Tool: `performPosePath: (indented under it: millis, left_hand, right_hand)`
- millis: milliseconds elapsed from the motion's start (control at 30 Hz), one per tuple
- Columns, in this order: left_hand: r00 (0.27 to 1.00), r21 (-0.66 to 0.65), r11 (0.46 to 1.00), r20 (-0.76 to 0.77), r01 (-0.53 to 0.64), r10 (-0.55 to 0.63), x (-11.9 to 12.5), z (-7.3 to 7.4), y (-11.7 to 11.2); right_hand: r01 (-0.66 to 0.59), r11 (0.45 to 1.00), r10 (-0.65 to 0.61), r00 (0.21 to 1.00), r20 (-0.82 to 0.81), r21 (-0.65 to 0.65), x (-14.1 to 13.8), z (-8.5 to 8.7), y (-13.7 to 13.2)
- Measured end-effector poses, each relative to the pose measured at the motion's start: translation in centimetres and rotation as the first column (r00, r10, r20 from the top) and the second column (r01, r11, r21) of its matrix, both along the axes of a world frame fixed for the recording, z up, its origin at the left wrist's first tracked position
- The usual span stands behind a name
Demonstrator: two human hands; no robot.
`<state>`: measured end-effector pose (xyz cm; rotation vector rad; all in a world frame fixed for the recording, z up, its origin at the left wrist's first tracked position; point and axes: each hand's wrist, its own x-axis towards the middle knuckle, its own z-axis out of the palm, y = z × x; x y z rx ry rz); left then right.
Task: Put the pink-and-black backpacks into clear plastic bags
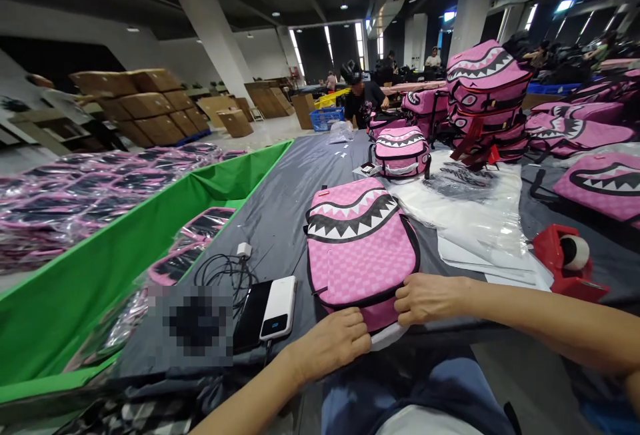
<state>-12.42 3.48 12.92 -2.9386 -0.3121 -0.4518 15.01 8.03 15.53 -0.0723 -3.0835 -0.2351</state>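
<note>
A pink checkered backpack (363,255) with a black-and-white shark-tooth mouth lies on the grey-covered table in front of me. My left hand (333,343) is closed at its lower left edge, fingers curled against the pink fabric. My right hand (433,298) grips the lower right edge with bent fingers. Both sets of fingertips are partly hidden by the bag or by the hands themselves. A strip of white material (390,337) shows under the bag's near end, between the hands.
A white power bank (279,307), black phone (251,315) and cables lie left. Rightward are clear plastic bags (483,205) and a red tape dispenser (570,262). Stacked pink backpacks (487,98) stand behind. A green-walled bin (200,188) borders the table. A person (365,98) works at the far end.
</note>
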Motion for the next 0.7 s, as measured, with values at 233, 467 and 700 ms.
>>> performPosePath:
  millis: [233,467,700]
  left_hand:
    - [0.984,0.212,0.977,0.177,-0.020,-0.019,-0.7,-4.1,-2.4]
    - [0.909,0.142,0.964,0.388,-0.224,0.154,1.2,-5.9,-4.3]
    - [0.820,-0.510,0.645,-0.293,-0.569,0.491,6.0,-2.9,-2.1]
  right_hand:
    - [0.014,0.986,0.018,0.982,-0.190,0.168,1.7,-3.3,-2.6]
    - [0.436,0.900,-0.326,0.665,-0.672,-0.005,1.1,-10.7,-7.0]
    - [0.200,0.432,-0.901,0.063,-0.429,-0.879,-2.0,-14.5,-10.4]
